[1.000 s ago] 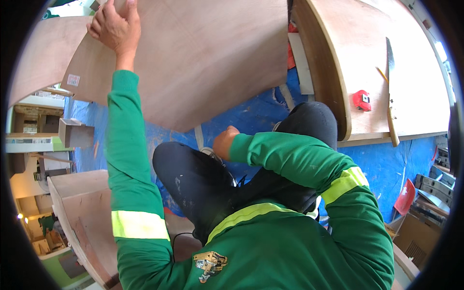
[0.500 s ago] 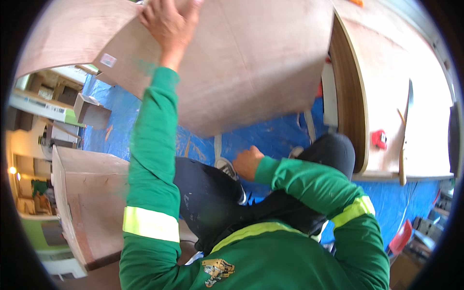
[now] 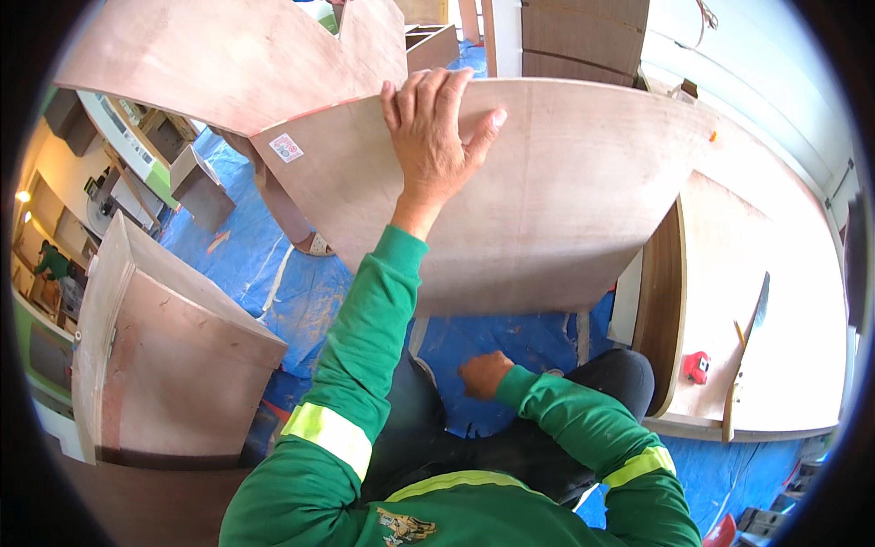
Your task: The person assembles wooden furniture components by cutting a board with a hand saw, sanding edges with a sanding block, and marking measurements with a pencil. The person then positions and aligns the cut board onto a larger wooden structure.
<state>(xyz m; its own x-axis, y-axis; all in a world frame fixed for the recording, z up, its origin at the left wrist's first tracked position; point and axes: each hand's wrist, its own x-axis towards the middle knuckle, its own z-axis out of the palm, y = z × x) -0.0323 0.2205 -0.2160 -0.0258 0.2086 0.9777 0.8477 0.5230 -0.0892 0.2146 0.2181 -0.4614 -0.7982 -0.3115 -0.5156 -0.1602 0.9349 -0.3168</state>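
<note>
My left hand [image 3: 432, 137] reaches up and lies flat on the top edge of a large curved plywood panel [image 3: 565, 201], fingers spread over it. The panel stands upright in front of me on the blue tarpaulin [image 3: 301, 292]. My right hand [image 3: 483, 374] is low, near my knee, fingers curled close to the tarpaulin below the panel's bottom edge; whether it holds anything is not visible. Both arms wear green sleeves with yellow reflective bands.
A second curved plywood sheet [image 3: 228, 55] leans behind at upper left. A plywood cabinet piece [image 3: 173, 356] stands at my left. At right a plywood board [image 3: 775, 301] carries a hand saw [image 3: 747, 356], a red tape measure [image 3: 697, 366] and a pencil [image 3: 738, 333].
The view has swung so the panel sits more in the middle. My left hand stays on the panel's top edge. My right hand remains low by my knee.
</note>
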